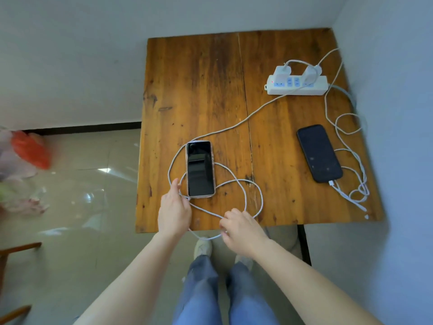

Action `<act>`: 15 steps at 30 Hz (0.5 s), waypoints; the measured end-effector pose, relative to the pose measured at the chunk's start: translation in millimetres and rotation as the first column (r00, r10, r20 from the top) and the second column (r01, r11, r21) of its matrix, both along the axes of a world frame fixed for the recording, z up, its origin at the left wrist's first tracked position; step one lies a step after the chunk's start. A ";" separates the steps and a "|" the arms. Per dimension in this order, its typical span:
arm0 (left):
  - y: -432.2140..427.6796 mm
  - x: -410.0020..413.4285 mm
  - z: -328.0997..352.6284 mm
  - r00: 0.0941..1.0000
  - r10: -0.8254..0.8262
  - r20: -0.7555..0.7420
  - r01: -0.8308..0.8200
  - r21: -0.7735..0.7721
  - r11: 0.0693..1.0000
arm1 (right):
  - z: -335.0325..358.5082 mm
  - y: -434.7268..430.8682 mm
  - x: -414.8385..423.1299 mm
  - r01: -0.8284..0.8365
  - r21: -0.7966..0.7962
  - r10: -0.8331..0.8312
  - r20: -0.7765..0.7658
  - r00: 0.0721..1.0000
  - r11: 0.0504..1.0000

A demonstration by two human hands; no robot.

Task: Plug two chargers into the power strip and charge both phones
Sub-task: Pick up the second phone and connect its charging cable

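- Both chargers are sitting in the strip at the far right of the table, well beyond both grips; a red light is showing at the strip's left end; so the plugging step is looking done
- Black phone is lying far right of the right hand, with a white plug at its near end; judging it connected; its screen is dark, so charging is not confirmable
- Spare cable is coiling just beside the black phone, on its right
- Cased phone is lying face up just beyond the left hand, screen dark; its port end is nearest the grip; no plug is showing in it, so this phone is still to do
- Left hand is closing around the cord at the cased phone's near left corner; fingers are curling under, so the plug tip is hidden; cannot tell whether it is touching the port
- Right hand is pinching the same cord narrowly at the table's near edge, right of and nearer than the left grip; slack is looping between the two grips and hanging off the edge
- More cord is looping beyond the right grip and around the cased phone, then running off to the strip
- Left to do, by my read: seat the plug in the cased phone
- Writing: no brand or label is readable on phones, chargers or strip; too small and blurred
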State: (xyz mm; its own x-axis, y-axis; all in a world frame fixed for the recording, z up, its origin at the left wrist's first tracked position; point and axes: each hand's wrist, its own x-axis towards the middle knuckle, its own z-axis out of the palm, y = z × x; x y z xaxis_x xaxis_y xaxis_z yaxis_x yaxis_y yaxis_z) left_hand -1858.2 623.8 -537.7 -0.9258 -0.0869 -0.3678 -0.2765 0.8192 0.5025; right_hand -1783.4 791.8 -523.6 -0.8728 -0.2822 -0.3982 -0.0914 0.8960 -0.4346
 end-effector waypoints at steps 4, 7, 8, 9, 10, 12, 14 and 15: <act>-8.3 -30.4 -7.2 1.000 -0.004 0.010 0.004 0.071 0.997 | -13.5 -34.8 5.4 -0.064 0.035 0.063 0.016 0.998 0.997; -9.7 -52.0 -11.6 0.998 -0.040 0.043 0.034 0.135 0.990 | -20.1 -48.8 0.9 -0.029 0.092 0.025 0.039 0.999 0.995; -9.2 -58.3 -13.2 0.997 -0.051 0.063 0.042 0.146 0.988 | -18.8 -51.3 -0.7 -0.055 0.103 0.051 0.040 0.998 0.993; -7.5 -63.7 -14.1 0.995 -0.064 0.081 0.051 0.145 0.988 | -17.2 -52.3 -1.8 -0.087 0.120 0.083 0.037 0.996 0.989; -4.9 -68.4 -13.8 0.992 -0.080 0.097 0.067 0.128 0.990 | -15.0 -52.1 -2.6 -0.104 0.138 0.101 0.028 0.995 0.985; 3.7 -74.8 -13.0 0.985 -0.122 0.125 0.116 0.060 0.991 | -12.6 -50.3 -2.2 -0.073 0.191 0.078 -0.019 0.997 0.979; 15.1 -79.0 -12.6 0.981 -0.140 0.138 0.142 -0.003 0.990 | -18.4 -47.5 0.3 -0.010 0.131 0.009 0.011 1.000 0.991; 20.9 -81.5 -12.3 0.980 -0.132 0.146 0.136 -0.022 0.990 | -22.1 -46.1 1.4 0.033 0.108 -0.040 0.061 0.997 0.994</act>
